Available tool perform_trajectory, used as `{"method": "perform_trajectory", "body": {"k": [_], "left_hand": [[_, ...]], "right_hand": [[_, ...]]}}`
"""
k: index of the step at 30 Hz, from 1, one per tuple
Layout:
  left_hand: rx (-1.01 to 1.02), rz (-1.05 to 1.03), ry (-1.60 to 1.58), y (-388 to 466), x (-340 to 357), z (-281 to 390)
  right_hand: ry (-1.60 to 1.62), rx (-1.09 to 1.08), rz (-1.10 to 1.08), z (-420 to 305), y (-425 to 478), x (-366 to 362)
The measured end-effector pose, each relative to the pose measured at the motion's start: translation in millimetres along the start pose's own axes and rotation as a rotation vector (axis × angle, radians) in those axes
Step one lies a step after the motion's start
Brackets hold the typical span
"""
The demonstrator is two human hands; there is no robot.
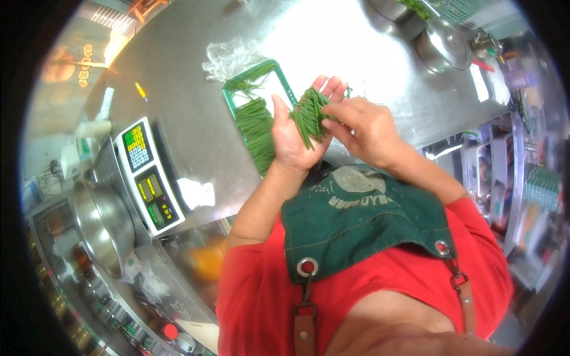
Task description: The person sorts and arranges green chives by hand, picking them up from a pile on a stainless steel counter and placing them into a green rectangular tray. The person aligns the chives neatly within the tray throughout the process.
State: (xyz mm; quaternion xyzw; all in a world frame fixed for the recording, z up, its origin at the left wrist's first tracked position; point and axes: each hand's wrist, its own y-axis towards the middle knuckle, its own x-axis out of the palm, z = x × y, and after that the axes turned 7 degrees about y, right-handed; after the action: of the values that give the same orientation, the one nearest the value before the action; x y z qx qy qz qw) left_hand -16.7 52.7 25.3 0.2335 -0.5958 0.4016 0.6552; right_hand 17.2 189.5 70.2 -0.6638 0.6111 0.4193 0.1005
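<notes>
A bunch of cut green stalks, probably chives [310,113], lies across the open palm of my left hand [291,140]. My right hand [372,127] pinches the bunch at its right side between thumb and fingers. Just left of my hands is a shallow tray with a green rim [287,82] and a pale bottom. A thick pile of similar stalks [254,129] fills its nearer left part, and a thinner heap [254,78] lies at its far end. My left thumb and wrist overlap the tray's right side.
Clear plastic bags [231,58] lie crumpled behind the tray on the steel table [196,98]. A digital scale [149,175] stands at the left, beside a white paper [196,192] and a metal bowl [104,229]. A lidded pot [443,46] is at the far right.
</notes>
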Motion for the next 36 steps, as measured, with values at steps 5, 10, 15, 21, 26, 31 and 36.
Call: {"method": "perform_trajectory", "body": {"k": [5, 10, 15, 21, 26, 31, 36], "left_hand": [[-0.107, -0.236, -0.205, 0.8, -11.8, -2.5], [-0.103, -0.117, -0.073, -1.9, -15.9, -5.4], [-0.058, -0.244, -0.128, 7.4, -25.0, -6.2], [0.009, 0.004, -0.052, 4.2, -2.2, -3.3], [0.009, -0.043, 0.011, 4.4, -4.8, -0.7], [0.013, -0.036, 0.038, 3.4, -6.4, -0.6], [0.015, -0.035, 0.093, 1.1, -1.3, -1.8]], "right_hand": [[-0.018, -0.016, 0.001, 0.7, 12.1, 4.7], [0.410, 0.244, 0.020, 10.2, 15.0, 4.3], [1.272, 0.814, 0.016, 24.6, 22.2, -18.1], [1.155, 0.844, 0.096, 42.5, 12.8, -26.0], [-0.276, 0.217, 0.245, 59.2, 0.8, -23.5], [0.048, 0.337, -0.085, 9.7, 0.9, -35.7], [0.098, 0.218, -0.354, -10.3, -5.5, -17.2]]}}
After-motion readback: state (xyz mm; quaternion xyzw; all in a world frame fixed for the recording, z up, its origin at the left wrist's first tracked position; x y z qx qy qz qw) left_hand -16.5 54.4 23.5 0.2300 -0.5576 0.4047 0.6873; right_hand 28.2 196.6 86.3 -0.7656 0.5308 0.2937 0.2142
